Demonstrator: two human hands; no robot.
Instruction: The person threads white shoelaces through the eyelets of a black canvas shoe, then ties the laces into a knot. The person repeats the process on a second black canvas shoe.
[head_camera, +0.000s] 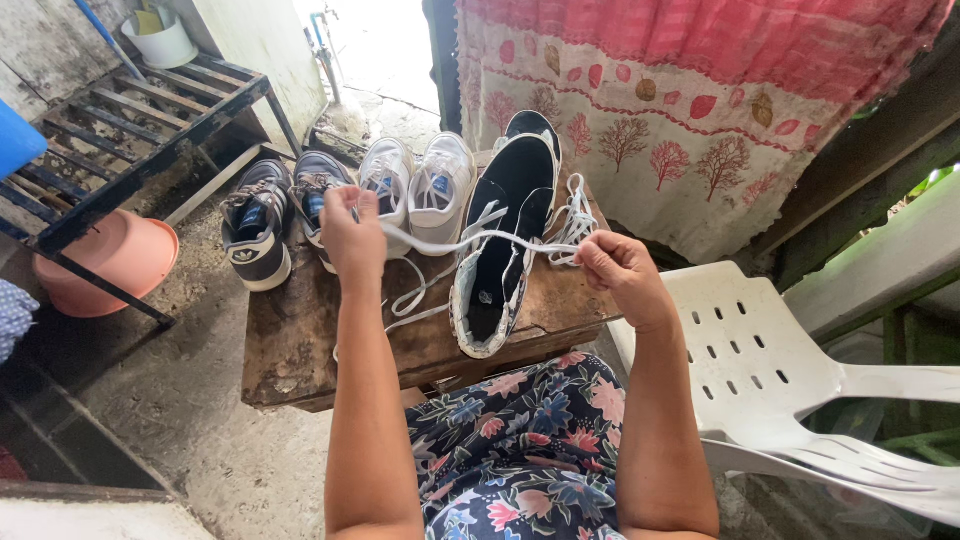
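A black canvas sneaker (505, 245) with a white sole lies on a worn wooden table (300, 340), its opening toward me. A white shoelace (450, 243) is stretched taut between my two hands above it. My left hand (350, 232) pinches one end at the left. My right hand (615, 268) pinches the other end at the right, next to a loose bundle of lace (570, 222) by the shoe. More lace trails down across the tabletop.
A pair of white sneakers (418, 180) and a pair of dark sneakers (275, 210) stand at the table's far edge. A white plastic chair (790, 380) is at right, a pink basin (105, 260) and black metal rack (140, 130) at left, patterned cloth (680, 110) behind.
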